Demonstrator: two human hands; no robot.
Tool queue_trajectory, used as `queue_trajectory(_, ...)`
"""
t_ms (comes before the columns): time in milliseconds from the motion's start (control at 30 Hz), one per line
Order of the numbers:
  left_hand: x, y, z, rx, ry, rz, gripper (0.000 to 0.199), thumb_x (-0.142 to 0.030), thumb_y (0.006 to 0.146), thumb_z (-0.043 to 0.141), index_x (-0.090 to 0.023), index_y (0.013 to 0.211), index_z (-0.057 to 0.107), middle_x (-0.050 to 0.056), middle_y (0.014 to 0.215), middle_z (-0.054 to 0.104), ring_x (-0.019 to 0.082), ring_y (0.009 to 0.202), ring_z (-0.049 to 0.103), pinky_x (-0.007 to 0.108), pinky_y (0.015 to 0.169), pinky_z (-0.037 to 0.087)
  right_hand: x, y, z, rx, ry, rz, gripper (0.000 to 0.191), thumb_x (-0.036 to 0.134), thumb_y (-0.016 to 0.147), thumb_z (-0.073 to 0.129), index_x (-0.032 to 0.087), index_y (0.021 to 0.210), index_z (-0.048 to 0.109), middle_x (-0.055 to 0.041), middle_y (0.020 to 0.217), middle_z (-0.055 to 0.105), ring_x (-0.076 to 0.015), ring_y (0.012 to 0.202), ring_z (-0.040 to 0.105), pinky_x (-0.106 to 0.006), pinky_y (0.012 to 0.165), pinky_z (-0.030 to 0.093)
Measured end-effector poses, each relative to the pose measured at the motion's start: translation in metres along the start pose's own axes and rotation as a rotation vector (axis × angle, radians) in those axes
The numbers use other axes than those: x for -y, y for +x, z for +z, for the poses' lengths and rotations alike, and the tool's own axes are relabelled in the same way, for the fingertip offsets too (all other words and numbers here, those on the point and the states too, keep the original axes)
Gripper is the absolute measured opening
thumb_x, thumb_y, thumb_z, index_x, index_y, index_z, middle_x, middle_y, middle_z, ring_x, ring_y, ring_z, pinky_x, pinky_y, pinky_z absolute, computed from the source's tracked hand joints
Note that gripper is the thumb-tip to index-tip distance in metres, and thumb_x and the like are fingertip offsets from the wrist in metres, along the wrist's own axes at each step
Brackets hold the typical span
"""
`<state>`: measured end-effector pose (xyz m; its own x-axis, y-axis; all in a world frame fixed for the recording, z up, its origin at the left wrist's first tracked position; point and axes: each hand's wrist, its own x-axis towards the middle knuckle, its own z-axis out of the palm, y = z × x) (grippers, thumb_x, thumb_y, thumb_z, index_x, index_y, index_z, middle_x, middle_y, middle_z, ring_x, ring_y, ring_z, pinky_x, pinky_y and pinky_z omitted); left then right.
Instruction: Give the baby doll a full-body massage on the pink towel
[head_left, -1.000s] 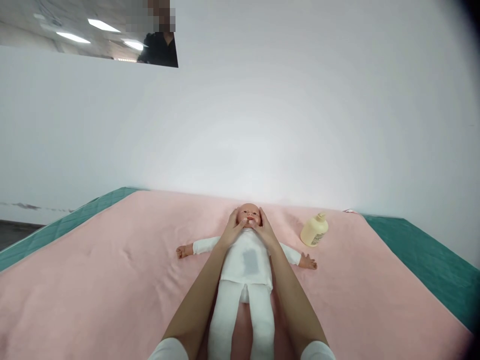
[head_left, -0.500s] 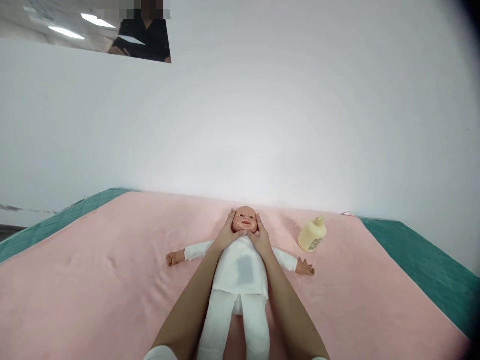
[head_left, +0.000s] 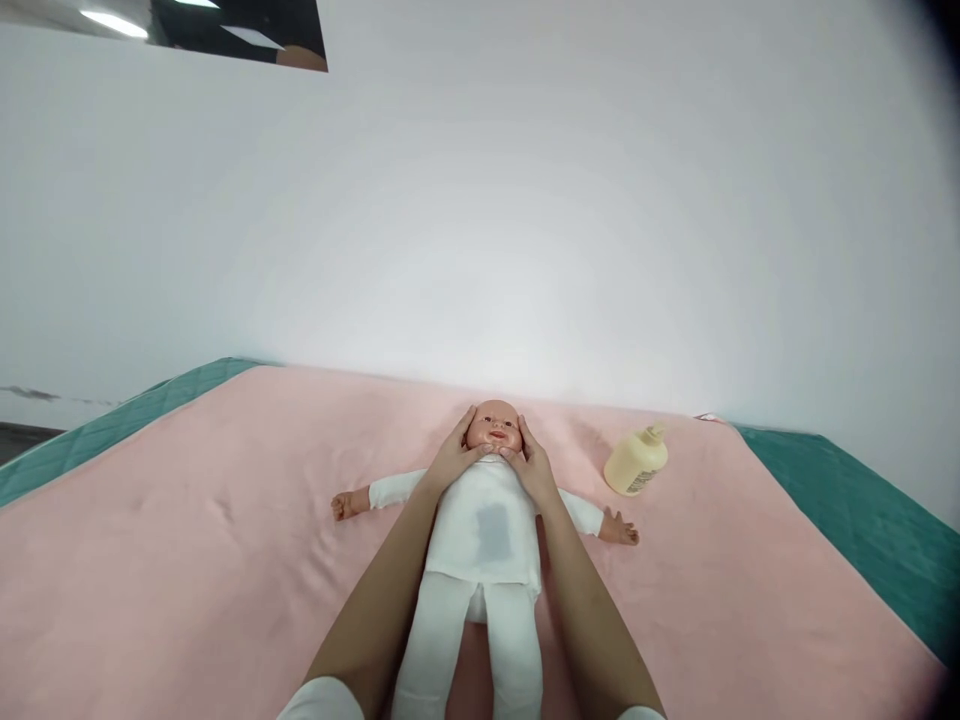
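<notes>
The doll lies face up on the pink blanket, between my forearms, its arms stretched out sideways. My left hand is spread along the doll's left cheek as I see it, thumb at the chin; my right hand, spread too, cups the opposite cheek. A pale yellow bottle is right of the doll, near its arm. Green cover shows well out either side of the doll.

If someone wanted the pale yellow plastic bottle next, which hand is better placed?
Probably the right hand: it's nearer the bottle. The left hand is across the white-clothed baby doll; both hands cup its head.
</notes>
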<state>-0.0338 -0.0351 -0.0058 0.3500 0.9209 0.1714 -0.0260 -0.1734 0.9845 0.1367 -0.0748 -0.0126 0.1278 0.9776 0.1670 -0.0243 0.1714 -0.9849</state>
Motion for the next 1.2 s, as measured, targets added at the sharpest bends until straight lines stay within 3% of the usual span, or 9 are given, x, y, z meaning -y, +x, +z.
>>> queue_trajectory(367,-0.002,-0.002,-0.005,0.003,0.026,-0.031,0.092,-0.043,0.077,0.072,-0.02,0.151,0.023,0.01,0.153,0.034,0.028,0.134,0.043,0.038,0.11,0.038,-0.013,0.007,-0.019,0.1,0.027,-0.031,0.089,0.052,0.072,0.073,0.023,0.146,0.034,-0.0066,0.149,0.042,-0.0258,0.138,0.04,-0.047,0.114,0.031)
queue_trajectory(667,0.005,0.0,-0.009,0.027,0.045,0.002,0.086,-0.045,0.079,0.068,-0.024,0.151,0.025,0.008,0.154,0.034,0.027,0.136,0.041,0.038,0.111,0.037,0.0,0.004,-0.022,0.167,0.095,0.015,0.083,0.051,0.075,0.07,0.024,0.146,0.035,-0.0048,0.148,0.042,-0.0255,0.137,0.041,-0.045,0.112,0.035)
queue_trajectory(800,0.007,0.001,-0.01,0.014,0.037,0.0,0.087,-0.044,0.077,0.07,-0.023,0.15,0.027,0.008,0.154,0.032,0.027,0.137,0.04,0.038,0.111,0.037,0.001,0.003,-0.021,0.142,0.099,0.004,0.081,0.048,0.074,0.072,0.025,0.144,0.038,-0.0039,0.149,0.04,-0.0257,0.138,0.04,-0.045,0.113,0.035)
queue_trajectory(967,0.0,-0.001,-0.006,0.0,0.007,-0.017,0.088,-0.042,0.076,0.072,-0.023,0.15,0.027,0.009,0.153,0.035,0.027,0.135,0.042,0.039,0.11,0.038,0.005,0.0,-0.015,0.132,0.095,0.034,0.096,0.046,0.065,0.079,0.024,0.147,0.033,-0.0057,0.145,0.047,-0.0272,0.134,0.045,-0.046,0.111,0.038)
queue_trajectory(1200,-0.013,-0.003,0.004,-0.062,0.017,-0.016,0.091,-0.031,0.071,0.077,-0.019,0.148,0.031,0.011,0.155,0.03,0.029,0.137,0.038,0.039,0.112,0.036,0.013,-0.005,-0.003,0.049,0.059,0.036,0.1,0.043,0.065,0.08,0.021,0.149,0.03,-0.0095,0.15,0.04,-0.0285,0.135,0.044,-0.045,0.112,0.038)
